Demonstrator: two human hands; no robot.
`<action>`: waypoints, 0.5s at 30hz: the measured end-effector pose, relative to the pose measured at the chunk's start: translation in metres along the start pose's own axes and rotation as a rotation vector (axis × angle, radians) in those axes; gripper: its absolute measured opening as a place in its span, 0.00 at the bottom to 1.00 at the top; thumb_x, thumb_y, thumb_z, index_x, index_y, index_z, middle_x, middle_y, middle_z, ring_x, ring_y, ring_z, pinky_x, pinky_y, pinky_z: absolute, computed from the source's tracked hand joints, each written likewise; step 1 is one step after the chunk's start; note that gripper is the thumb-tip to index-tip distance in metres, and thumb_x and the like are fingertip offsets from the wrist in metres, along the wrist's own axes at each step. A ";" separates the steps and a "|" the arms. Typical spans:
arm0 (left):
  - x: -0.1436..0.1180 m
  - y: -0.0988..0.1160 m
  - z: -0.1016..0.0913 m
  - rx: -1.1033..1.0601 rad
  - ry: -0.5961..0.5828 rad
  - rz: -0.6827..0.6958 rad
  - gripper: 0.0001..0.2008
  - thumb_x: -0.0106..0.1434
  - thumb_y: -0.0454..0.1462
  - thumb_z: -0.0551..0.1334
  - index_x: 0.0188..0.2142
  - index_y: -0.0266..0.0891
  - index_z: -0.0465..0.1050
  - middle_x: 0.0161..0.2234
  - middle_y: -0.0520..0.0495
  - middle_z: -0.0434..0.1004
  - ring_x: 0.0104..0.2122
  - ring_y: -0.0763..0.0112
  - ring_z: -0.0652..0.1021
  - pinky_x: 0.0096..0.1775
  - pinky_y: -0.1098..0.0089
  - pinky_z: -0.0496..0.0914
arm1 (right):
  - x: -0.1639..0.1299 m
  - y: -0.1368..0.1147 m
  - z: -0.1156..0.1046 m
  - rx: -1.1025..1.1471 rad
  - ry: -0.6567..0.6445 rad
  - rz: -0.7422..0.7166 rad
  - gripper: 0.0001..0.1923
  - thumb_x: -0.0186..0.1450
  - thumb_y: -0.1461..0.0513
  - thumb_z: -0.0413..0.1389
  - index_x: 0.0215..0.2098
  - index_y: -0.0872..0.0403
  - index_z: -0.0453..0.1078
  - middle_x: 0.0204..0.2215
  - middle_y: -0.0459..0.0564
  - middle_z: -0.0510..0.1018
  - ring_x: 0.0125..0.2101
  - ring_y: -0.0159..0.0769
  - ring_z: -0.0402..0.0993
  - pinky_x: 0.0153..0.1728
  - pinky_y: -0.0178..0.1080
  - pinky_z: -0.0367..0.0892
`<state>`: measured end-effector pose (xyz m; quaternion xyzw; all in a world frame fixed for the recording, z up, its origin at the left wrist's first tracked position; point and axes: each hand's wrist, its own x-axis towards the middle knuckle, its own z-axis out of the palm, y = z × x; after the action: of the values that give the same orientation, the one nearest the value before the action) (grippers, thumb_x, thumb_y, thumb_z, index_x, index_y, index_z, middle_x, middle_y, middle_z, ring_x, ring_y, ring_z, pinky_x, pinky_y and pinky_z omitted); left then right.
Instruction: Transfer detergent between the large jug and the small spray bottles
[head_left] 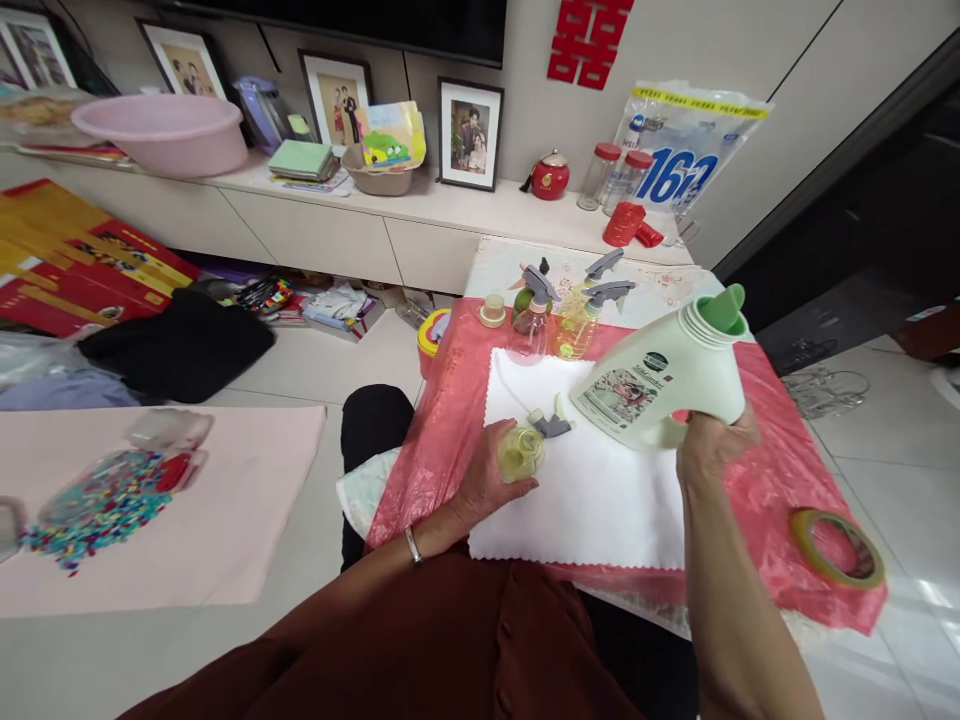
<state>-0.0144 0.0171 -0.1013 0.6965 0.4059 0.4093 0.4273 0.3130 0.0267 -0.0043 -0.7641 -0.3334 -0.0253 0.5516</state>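
My right hand (pixel 714 445) grips the handle of a pale green detergent jug (pixel 660 378), tilted with its green spout up and to the right. My left hand (pixel 487 482) holds a small clear bottle of yellowish liquid (pixel 521 452), upright on a white cloth (pixel 592 490). A grey spray head with a tube (pixel 551 423) lies on the cloth just beside that bottle. The cloth sits on a red plastic sheet (pixel 780 470) covering a small table.
Three spray bottles (pixel 559 315) and a small cap (pixel 493 310) stand at the table's far end. A roll of tape (pixel 836 548) lies at the right corner. A pink mat with coloured beads (pixel 97 505) is on the floor at left; a low cabinet (pixel 337 235) runs behind.
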 end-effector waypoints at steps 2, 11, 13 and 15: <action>0.000 0.002 -0.001 0.001 -0.004 -0.006 0.49 0.49 0.58 0.73 0.63 0.41 0.57 0.59 0.35 0.64 0.60 0.44 0.70 0.62 0.42 0.63 | -0.001 0.006 0.005 0.000 0.069 -0.015 0.16 0.61 0.52 0.55 0.27 0.54 0.57 0.25 0.44 0.60 0.27 0.31 0.60 0.26 0.32 0.60; 0.002 0.008 -0.003 0.003 -0.012 -0.011 0.50 0.49 0.59 0.73 0.63 0.41 0.56 0.60 0.34 0.64 0.61 0.45 0.69 0.63 0.44 0.63 | -0.011 0.005 0.001 0.038 -0.021 0.023 0.22 0.53 0.49 0.55 0.36 0.57 0.71 0.34 0.48 0.74 0.31 0.35 0.68 0.34 0.37 0.69; 0.002 0.010 -0.004 -0.011 -0.025 -0.025 0.50 0.49 0.59 0.73 0.63 0.41 0.55 0.60 0.34 0.64 0.61 0.45 0.69 0.63 0.44 0.62 | -0.014 0.007 -0.007 0.027 -0.071 0.039 0.24 0.53 0.48 0.57 0.38 0.58 0.73 0.34 0.48 0.75 0.32 0.36 0.69 0.36 0.39 0.70; 0.003 0.012 -0.005 -0.027 -0.041 -0.033 0.51 0.48 0.60 0.73 0.63 0.41 0.54 0.61 0.34 0.63 0.61 0.45 0.69 0.63 0.43 0.62 | -0.020 0.009 -0.018 0.002 -0.120 0.050 0.25 0.52 0.49 0.60 0.41 0.58 0.75 0.35 0.49 0.77 0.33 0.38 0.72 0.39 0.42 0.71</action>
<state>-0.0150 0.0175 -0.0881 0.6919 0.4031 0.3934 0.4517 0.3087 0.0000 -0.0128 -0.7717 -0.3468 0.0346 0.5320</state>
